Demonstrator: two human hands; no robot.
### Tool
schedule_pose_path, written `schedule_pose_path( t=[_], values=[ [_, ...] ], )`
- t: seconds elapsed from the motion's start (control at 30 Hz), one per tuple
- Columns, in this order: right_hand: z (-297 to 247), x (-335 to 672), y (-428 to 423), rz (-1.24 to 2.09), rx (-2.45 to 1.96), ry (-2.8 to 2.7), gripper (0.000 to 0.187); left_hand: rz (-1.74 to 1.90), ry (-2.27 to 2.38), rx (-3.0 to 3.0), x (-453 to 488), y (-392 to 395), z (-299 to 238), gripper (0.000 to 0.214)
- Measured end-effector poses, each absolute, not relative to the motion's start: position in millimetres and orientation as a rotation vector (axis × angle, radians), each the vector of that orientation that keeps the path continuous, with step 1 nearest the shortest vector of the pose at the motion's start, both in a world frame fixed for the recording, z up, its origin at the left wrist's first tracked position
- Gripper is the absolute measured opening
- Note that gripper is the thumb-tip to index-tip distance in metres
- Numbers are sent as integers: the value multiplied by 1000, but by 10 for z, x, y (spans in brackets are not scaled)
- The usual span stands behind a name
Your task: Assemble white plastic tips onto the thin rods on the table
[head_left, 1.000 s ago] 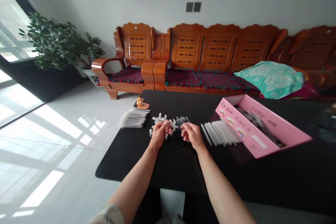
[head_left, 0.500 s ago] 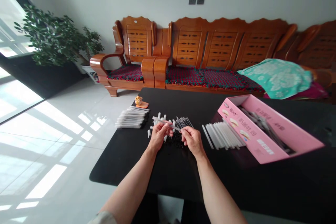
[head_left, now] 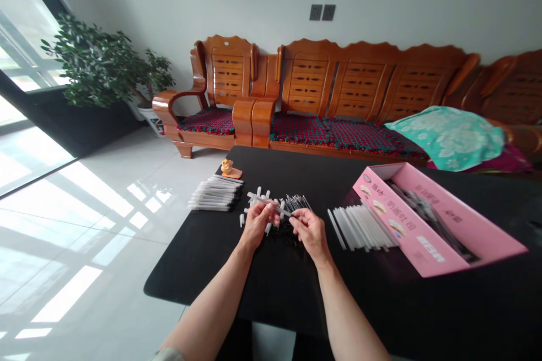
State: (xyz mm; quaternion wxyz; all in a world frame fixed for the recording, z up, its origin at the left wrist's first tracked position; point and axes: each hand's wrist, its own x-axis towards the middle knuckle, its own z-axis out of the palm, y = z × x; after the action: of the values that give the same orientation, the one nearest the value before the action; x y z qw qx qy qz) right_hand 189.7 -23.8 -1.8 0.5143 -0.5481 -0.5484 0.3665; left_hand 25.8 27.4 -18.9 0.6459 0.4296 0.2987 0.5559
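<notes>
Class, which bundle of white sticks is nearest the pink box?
The bundle right of the right hand; the other bundle lies near the orange figurine.

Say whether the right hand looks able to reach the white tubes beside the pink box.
Probably yes: nothing visible stands between the right hand and the white tubes, though it seemingly holds a pale stick.

The left fingers (head_left: 268, 210) and right fingers (head_left: 296, 220) hold a slim pale tube (head_left: 283, 211) slantwise between them. Short white pieces (head_left: 242, 220) lie around the left fingers, small black pieces (head_left: 289, 235) below the gap between the hands, and thin dark rods (head_left: 298, 202) just beyond the right fingers. To the fingers' left lie black-ended white sticks (head_left: 214, 193) beside an orange figurine (head_left: 227, 167); to their right, translucent tubes (head_left: 359, 227), then a pink box (head_left: 451, 194). Well beyond the fingers stands a wooden sofa (head_left: 307, 79).
</notes>
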Motion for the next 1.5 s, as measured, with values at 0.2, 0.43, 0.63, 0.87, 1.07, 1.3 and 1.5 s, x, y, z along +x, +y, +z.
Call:
schedule_pose_path(
  t=[0.2, 0.43, 0.63, 0.87, 1.07, 1.3, 1.5],
  values=[
    [-41, 1892, -239, 750, -1305, -1444, 29, 1249, 641, 969, 260, 272, -197, 31],
    [-72, 1896, -241, 735, -1296, -1445, 27, 1272, 641, 944, 270, 282, -199, 30],
    [-81, 1894, -246, 731, -1324, -1402, 26, 1266, 651, 945, 268, 282, -199, 32],
    [-95, 1887, -252, 667, -1333, -1460, 27, 1262, 654, 932, 264, 277, -209, 31],
    [-121, 1898, -245, 615, -1357, -1496, 31, 1274, 652, 921, 271, 285, -207, 33],
    [-162, 1898, -241, 617, -1361, -1474, 30, 1252, 646, 939, 271, 287, -215, 27],
    [-154, 1899, -250, 555, -1353, -1544, 29, 1245, 648, 950, 266, 290, -226, 29]
  ],
)
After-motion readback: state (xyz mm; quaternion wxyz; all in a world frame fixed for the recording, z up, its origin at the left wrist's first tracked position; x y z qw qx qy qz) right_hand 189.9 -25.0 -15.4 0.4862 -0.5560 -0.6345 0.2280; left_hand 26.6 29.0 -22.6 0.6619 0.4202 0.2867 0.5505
